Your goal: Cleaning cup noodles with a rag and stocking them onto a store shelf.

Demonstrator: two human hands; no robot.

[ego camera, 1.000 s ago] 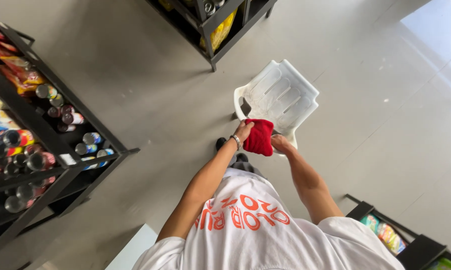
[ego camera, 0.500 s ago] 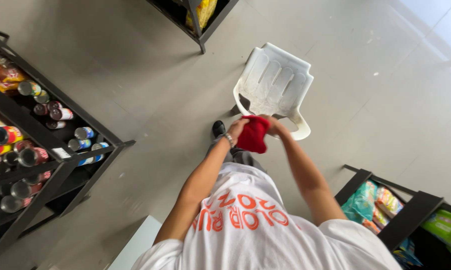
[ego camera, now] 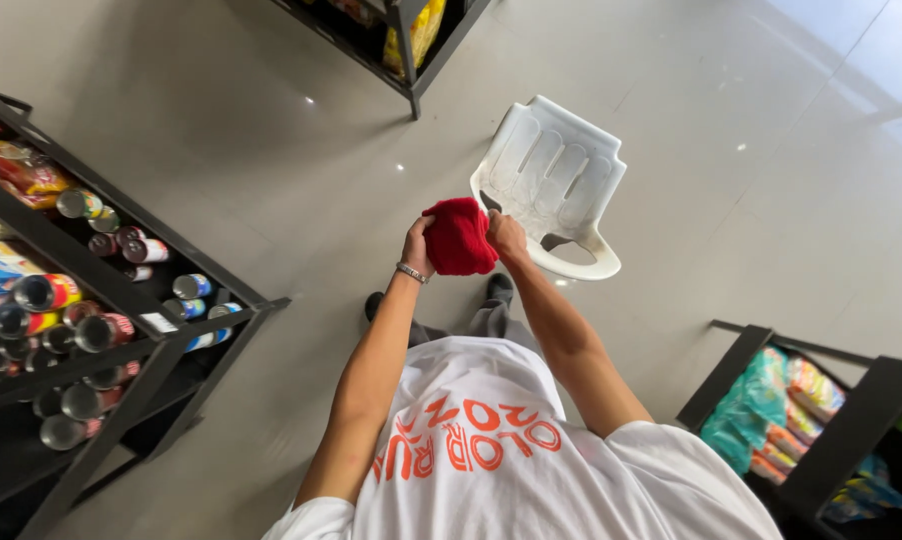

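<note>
Between both hands' fingers: red cloth (ego camera: 459, 237) | left hand (ego camera: 417, 246) and right hand (ego camera: 507, 236) pinch opposite edges | equally near | long axis unclear, bunched | white chair (ego camera: 559, 180) just beyond.

a bunched red cloth (ego camera: 458, 236), soft and rumpled, held up in front of the white shirt

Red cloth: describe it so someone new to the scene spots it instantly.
Start at the white plastic chair on the grey tiled floor. Just in front of its seat, the left hand and right hand hold a bunched red cloth between them. It is the only solid red, soft item here.
</note>
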